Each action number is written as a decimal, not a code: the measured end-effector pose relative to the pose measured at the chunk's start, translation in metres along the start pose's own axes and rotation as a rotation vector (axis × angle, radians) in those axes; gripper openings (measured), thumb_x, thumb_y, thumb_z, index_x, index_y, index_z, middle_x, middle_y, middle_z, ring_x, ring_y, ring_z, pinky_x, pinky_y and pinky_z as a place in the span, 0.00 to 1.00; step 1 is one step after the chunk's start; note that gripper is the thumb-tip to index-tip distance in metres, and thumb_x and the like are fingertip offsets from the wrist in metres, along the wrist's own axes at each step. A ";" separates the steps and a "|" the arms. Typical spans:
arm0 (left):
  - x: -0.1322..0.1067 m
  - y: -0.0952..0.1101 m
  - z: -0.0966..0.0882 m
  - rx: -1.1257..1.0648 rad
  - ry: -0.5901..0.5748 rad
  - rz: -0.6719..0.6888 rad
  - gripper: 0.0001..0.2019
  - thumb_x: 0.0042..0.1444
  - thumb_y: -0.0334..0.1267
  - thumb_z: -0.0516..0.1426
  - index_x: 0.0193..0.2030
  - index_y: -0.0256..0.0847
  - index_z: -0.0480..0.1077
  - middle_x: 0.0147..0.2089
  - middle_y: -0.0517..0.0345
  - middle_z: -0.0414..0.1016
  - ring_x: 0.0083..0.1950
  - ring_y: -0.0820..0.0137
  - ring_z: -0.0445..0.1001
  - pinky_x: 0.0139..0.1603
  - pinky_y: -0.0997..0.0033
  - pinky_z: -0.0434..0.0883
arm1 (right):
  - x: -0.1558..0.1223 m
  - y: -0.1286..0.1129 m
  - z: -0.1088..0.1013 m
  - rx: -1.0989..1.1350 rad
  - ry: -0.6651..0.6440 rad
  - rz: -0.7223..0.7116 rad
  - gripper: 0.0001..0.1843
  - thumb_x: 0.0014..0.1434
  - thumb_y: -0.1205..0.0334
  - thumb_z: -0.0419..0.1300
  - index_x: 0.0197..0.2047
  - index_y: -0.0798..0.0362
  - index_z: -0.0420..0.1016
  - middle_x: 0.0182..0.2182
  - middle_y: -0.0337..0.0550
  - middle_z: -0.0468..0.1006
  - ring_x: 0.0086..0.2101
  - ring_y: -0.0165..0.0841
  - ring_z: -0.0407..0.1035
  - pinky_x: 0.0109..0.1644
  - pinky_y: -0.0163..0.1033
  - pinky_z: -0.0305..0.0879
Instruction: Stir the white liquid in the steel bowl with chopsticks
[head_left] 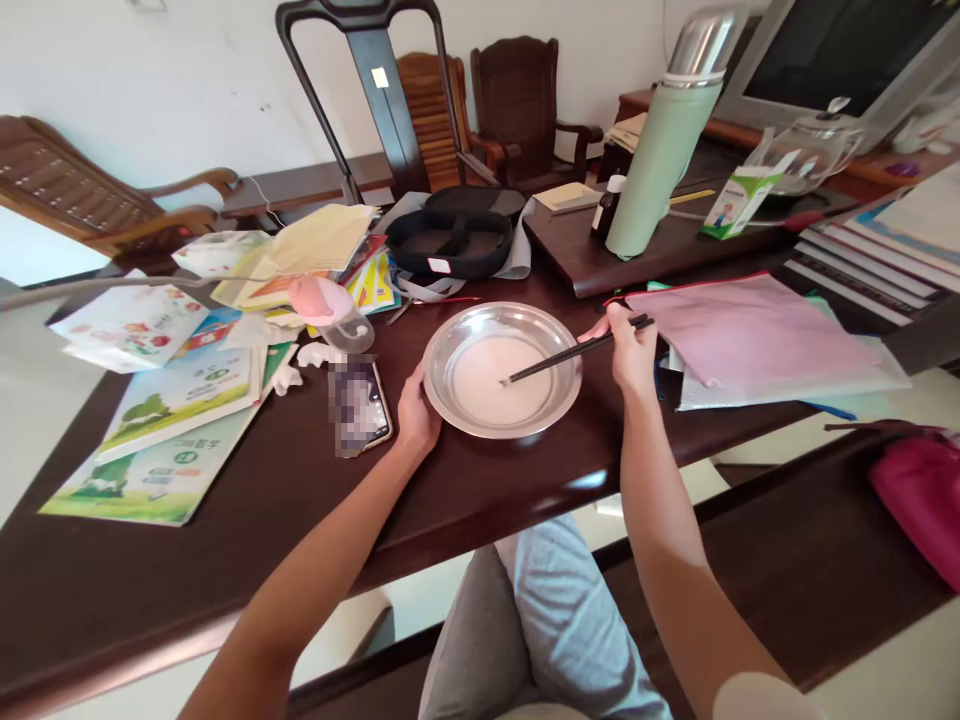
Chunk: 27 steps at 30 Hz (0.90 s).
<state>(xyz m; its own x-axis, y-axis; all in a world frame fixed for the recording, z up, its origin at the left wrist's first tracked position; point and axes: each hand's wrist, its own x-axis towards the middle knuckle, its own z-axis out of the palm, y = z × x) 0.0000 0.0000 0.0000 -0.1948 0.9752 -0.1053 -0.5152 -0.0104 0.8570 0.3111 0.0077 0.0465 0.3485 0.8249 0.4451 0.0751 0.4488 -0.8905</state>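
A round metal dish (562, 345) sits on the dark wooden table (300, 500) and holds a white liquid (487, 385). My left hand (416, 410) grips the dish's left rim, fingers curled on it. My right hand (628, 345) is closed on a pair of dark chopsticks (574, 352). Their tips dip into the white liquid near the dish's middle.
A phone (360, 405) lies just left of the dish, with a pink-lidded cup (334, 310) and booklets (180, 400) beyond. A black compartment tray (450, 240) lies behind, a green flask (660, 160) back right, a pink folder (750, 330) right. Chairs stand behind.
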 end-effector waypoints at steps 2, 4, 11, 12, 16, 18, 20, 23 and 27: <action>0.000 0.001 0.001 -0.006 -0.015 -0.003 0.15 0.56 0.53 0.72 0.42 0.45 0.88 0.56 0.52 0.94 0.74 0.45 0.83 0.78 0.48 0.77 | -0.001 -0.002 0.001 -0.016 -0.101 0.019 0.39 0.62 0.16 0.71 0.23 0.43 0.78 0.21 0.40 0.84 0.30 0.45 0.87 0.43 0.51 0.86; 0.000 0.002 0.002 -0.008 -0.022 -0.001 0.14 0.56 0.52 0.72 0.42 0.45 0.88 0.55 0.52 0.94 0.74 0.46 0.83 0.78 0.49 0.77 | -0.002 -0.003 0.004 -0.036 -0.209 0.026 0.38 0.60 0.16 0.72 0.25 0.44 0.81 0.25 0.41 0.88 0.31 0.45 0.88 0.44 0.51 0.86; 0.003 0.005 0.002 -0.008 -0.027 -0.013 0.12 0.57 0.49 0.70 0.42 0.45 0.88 0.52 0.52 0.94 0.71 0.46 0.85 0.76 0.48 0.80 | 0.001 0.002 0.000 -0.026 -0.022 -0.002 0.40 0.63 0.16 0.69 0.23 0.43 0.74 0.19 0.38 0.80 0.30 0.45 0.87 0.45 0.52 0.87; 0.003 0.006 0.002 -0.005 -0.033 -0.014 0.12 0.57 0.49 0.70 0.42 0.45 0.88 0.53 0.52 0.94 0.71 0.46 0.85 0.76 0.49 0.80 | 0.001 0.003 0.000 -0.022 -0.041 0.005 0.40 0.63 0.16 0.69 0.23 0.43 0.74 0.19 0.39 0.80 0.30 0.45 0.87 0.44 0.52 0.86; 0.004 0.008 0.001 -0.002 -0.059 -0.022 0.14 0.59 0.49 0.70 0.47 0.45 0.89 0.56 0.52 0.94 0.70 0.46 0.86 0.75 0.50 0.80 | -0.003 0.000 0.005 -0.023 -0.219 0.036 0.37 0.61 0.16 0.72 0.27 0.43 0.81 0.23 0.40 0.84 0.32 0.46 0.87 0.44 0.51 0.86; 0.005 0.008 0.000 -0.002 -0.060 -0.023 0.15 0.58 0.48 0.70 0.48 0.45 0.90 0.56 0.52 0.94 0.70 0.46 0.86 0.74 0.50 0.80 | -0.001 -0.002 0.005 -0.027 -0.196 0.026 0.37 0.59 0.16 0.73 0.27 0.43 0.81 0.23 0.39 0.85 0.32 0.45 0.88 0.46 0.51 0.87; 0.005 0.007 -0.001 -0.001 -0.056 -0.021 0.15 0.58 0.48 0.70 0.49 0.45 0.89 0.55 0.52 0.94 0.70 0.46 0.86 0.74 0.49 0.81 | 0.001 -0.001 0.003 -0.025 -0.096 0.010 0.38 0.60 0.16 0.72 0.25 0.43 0.78 0.22 0.38 0.83 0.32 0.44 0.87 0.47 0.51 0.87; 0.006 0.006 -0.002 0.005 -0.056 -0.017 0.15 0.57 0.49 0.70 0.47 0.45 0.89 0.52 0.52 0.94 0.69 0.46 0.86 0.73 0.49 0.81 | 0.001 -0.001 0.001 -0.008 -0.006 0.005 0.40 0.63 0.15 0.69 0.22 0.43 0.73 0.19 0.38 0.80 0.31 0.44 0.87 0.46 0.51 0.87; 0.009 0.006 -0.003 0.005 -0.051 -0.016 0.14 0.56 0.50 0.71 0.44 0.45 0.88 0.51 0.52 0.93 0.68 0.46 0.86 0.73 0.49 0.81 | -0.003 -0.004 0.006 -0.014 -0.221 0.046 0.39 0.60 0.15 0.71 0.25 0.43 0.78 0.22 0.39 0.83 0.32 0.44 0.87 0.46 0.51 0.87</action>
<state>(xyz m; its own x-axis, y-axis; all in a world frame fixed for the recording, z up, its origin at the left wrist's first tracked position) -0.0073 0.0078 0.0026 -0.1441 0.9852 -0.0930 -0.5139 0.0058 0.8579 0.3043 0.0056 0.0492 0.1385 0.9004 0.4124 0.0777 0.4053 -0.9109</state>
